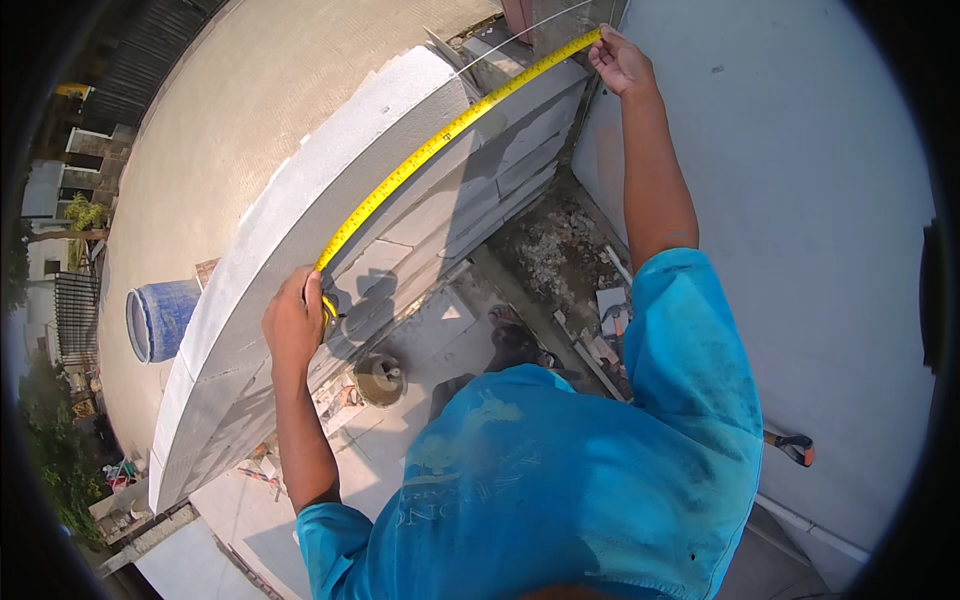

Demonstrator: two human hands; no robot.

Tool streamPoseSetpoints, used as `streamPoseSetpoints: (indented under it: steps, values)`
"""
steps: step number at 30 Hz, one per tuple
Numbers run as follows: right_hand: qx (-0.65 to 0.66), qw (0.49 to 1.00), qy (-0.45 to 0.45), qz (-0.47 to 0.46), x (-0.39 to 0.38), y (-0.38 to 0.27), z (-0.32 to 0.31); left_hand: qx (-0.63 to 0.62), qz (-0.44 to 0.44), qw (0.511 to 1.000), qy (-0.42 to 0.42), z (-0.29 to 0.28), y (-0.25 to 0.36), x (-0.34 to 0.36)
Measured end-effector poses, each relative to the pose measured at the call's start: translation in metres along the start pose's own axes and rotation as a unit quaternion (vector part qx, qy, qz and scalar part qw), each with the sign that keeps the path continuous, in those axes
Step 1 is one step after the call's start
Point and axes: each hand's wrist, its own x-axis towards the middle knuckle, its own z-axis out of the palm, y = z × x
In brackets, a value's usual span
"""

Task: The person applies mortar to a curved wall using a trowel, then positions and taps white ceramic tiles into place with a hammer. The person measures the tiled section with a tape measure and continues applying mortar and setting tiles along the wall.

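Observation:
A yellow tape measure (447, 134) is stretched along a low wall of pale blocks (330, 170), from near its top edge toward the tall grey wall. My left hand (296, 316) is closed around the case of the tape measure, beside the block wall's upper course. At the far end, my right hand (622, 62) pinches the tip of the blade close to the corner with the grey wall (800, 180). A thin string (520, 35) runs near the blade's far end, above a gap in the top course.
A bucket (381, 379) stands on the floor at the wall's foot. Rubble (560, 255) and broken pieces lie in the corner. A blue drum (165, 318) is beyond the wall. A tool with an orange-and-black end (795, 448) is by the grey wall on the right.

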Motion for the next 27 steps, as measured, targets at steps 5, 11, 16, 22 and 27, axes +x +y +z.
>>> streamPoseSetpoints:
  steps: [5, 11, 16, 22, 27]
  values:
    - [-0.008, 0.988, -0.147, -0.036, -0.064, -0.030, -0.091, -0.170, 0.029, 0.961, -0.217, 0.004, -0.027, -0.045]
    - [-0.101, 0.947, -0.283, 0.110, -0.206, 0.059, -0.040, -0.377, -0.049, 0.853, -0.357, 0.060, -0.063, -0.186]
    - [-0.325, 0.799, -0.455, 0.223, -0.337, 0.190, 0.048, -0.417, -0.149, 0.854, -0.272, 0.085, -0.083, -0.258]
    - [-0.473, 0.457, -0.742, 0.131, -0.495, 0.360, 0.108, -0.454, -0.339, 0.822, -0.053, 0.161, -0.103, -0.351]
    - [-0.576, 0.280, -0.742, 0.198, -0.543, 0.421, 0.131, -0.514, -0.689, 0.444, 0.254, 0.315, -0.132, -0.455]
